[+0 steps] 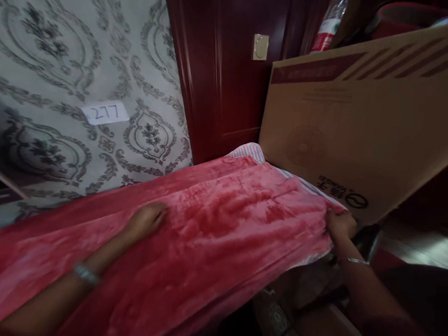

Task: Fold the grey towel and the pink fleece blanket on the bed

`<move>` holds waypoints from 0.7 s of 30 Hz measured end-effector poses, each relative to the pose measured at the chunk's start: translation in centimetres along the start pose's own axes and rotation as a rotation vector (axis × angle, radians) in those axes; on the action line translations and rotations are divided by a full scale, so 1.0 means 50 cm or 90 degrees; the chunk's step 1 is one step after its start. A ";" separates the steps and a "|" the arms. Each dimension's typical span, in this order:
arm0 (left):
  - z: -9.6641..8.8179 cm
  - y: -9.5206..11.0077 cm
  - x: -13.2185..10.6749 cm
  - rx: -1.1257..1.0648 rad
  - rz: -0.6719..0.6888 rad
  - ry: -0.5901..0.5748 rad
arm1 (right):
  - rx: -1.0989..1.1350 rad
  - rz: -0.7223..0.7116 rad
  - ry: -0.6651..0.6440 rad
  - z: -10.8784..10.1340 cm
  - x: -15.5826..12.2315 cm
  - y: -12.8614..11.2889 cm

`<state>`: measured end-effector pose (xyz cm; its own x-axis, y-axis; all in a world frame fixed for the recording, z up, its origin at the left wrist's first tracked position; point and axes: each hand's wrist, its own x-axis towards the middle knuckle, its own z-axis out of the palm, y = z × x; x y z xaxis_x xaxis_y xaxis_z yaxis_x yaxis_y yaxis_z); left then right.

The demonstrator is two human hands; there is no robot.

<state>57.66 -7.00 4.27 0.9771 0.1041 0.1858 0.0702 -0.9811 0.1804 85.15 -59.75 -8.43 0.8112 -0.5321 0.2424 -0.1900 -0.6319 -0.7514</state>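
A plush blanket [220, 224] in red and pink runs across the view, with soft folds in its middle. Under its far end shows a striped cloth [250, 150] in pale colours. My right hand [340, 225] grips the blanket at its right end, close to the cardboard box. On the near-left part of the blanket lies my left hand [147, 219], its fingers curled closed into the fabric; the fingertips are partly hidden. A bracelet is on each wrist.
The large cardboard box [350, 115] stands just beyond the right end. Behind it are a plastic bottle [329, 24] and a red container [403, 22]. A dark red wooden panel [230, 76] and patterned wallpaper [60, 44] with a paper label [105, 112] form the back.
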 end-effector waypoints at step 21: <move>0.128 -0.076 0.262 -0.008 -0.182 0.014 | -0.012 0.063 0.074 0.028 -0.003 0.025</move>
<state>71.49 -2.97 -0.17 0.9135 0.3794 0.1471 0.3390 -0.9095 0.2407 85.58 -59.68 -10.27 0.7187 -0.6533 0.2381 -0.2769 -0.5830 -0.7639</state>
